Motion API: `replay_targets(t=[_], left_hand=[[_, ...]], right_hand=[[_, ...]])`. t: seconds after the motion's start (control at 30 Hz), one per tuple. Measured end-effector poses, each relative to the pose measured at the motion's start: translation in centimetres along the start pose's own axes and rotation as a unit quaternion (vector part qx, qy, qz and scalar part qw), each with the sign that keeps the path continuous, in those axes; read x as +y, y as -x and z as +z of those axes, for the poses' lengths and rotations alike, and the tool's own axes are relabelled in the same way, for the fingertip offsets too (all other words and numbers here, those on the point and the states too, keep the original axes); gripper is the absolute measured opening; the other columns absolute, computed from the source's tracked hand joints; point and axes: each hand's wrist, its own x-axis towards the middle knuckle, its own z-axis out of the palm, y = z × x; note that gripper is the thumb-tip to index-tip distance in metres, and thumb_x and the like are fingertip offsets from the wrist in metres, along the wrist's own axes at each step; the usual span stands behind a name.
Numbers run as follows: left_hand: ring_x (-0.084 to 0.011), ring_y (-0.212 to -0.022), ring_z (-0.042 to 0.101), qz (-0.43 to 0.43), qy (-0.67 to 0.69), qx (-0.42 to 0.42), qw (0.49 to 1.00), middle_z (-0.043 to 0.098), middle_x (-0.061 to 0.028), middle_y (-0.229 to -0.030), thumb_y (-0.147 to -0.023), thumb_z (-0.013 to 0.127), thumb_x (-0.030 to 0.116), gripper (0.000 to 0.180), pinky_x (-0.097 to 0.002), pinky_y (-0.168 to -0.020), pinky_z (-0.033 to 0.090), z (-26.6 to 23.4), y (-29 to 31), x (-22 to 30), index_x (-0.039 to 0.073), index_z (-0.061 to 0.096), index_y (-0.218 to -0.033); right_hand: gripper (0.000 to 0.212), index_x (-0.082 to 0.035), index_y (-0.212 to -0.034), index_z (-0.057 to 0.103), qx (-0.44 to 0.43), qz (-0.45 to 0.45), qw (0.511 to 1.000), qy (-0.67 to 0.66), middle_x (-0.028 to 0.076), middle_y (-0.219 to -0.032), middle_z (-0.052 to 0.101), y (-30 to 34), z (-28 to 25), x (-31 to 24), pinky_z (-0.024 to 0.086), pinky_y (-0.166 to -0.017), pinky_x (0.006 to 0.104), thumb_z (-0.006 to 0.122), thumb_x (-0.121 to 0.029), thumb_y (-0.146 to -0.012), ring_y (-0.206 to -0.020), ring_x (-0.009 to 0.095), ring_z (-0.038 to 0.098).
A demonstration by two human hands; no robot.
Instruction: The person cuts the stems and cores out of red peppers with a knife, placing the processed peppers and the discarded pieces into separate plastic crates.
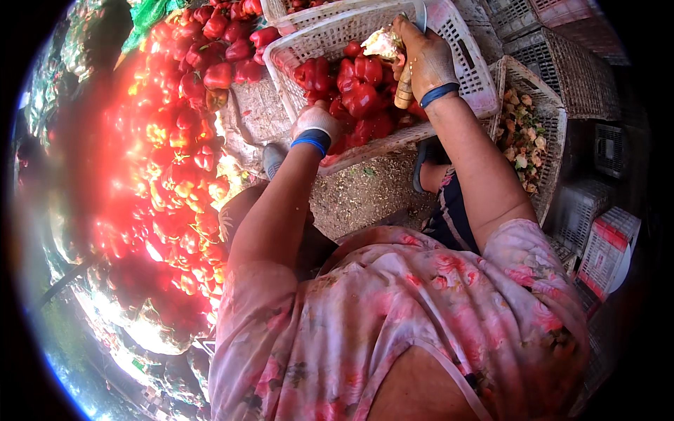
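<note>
My right hand (430,64), in a thin glove with a blue band at the wrist, is closed around a knife (403,92). Its wooden handle sticks out below the palm and its curved blade rises past the fingers. Against those fingers is a pale, seedy pepper core (383,43). Below lie red bell peppers (362,98) in a white plastic crate (449,21). At the crate's near left side, my gloved left hand (317,122) is curled beside the peppers; its fingertips and anything in them are hidden.
A large heap of red peppers (186,147) spreads on the left, partly washed out by glare. To the right, another crate (554,133) holds pale cores and green stems (521,140). Stacked crates (562,70) stand beyond it. Small scraps cover the ground (365,196) by my feet.
</note>
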Motion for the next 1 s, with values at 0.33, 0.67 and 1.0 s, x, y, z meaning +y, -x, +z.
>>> replay_targets(t=[0.33,0.67,1.0], left_hand=[[-0.0192,-0.079,0.070,0.090,0.618,0.286,0.727,0.070,-0.0110,-0.095,-0.089,0.069,0.031,0.045,-0.0297,-0.064,0.055,-14.0,13.1,-8.0,-0.001,0.061,-0.120],[-0.0332,-0.092,0.066,-0.461,0.482,0.411,0.621,0.068,-0.0229,-0.105,-0.073,0.073,0.036,0.065,-0.0400,-0.078,0.051,12.0,25.3,-36.5,-0.003,0.059,-0.124],[-0.0310,-0.093,0.064,-0.556,0.538,0.506,0.381,0.062,-0.0189,-0.116,-0.067,0.088,0.022,0.096,-0.0418,-0.079,0.052,32.8,39.3,-54.8,0.002,0.035,-0.144]], right_hand=[[0.045,-0.004,-0.073,0.059,0.182,-0.108,0.943,0.258,0.002,-0.059,0.052,-0.4,-18.7,-1.6,0.034,-0.040,0.0249,0.070,-0.046,-0.086,-0.044,0.010,0.047],[0.043,-0.010,-0.095,0.064,0.337,0.217,0.835,0.378,0.009,-0.085,0.058,8.9,-46.5,6.6,0.047,-0.061,0.0428,0.066,-0.051,-0.086,-0.074,0.025,0.056],[0.037,-0.018,-0.088,0.057,0.384,0.137,0.842,0.354,0.001,-0.079,0.050,4.3,-36.6,-4.0,0.039,-0.055,0.0377,0.062,-0.055,-0.087,-0.066,0.020,0.047]])
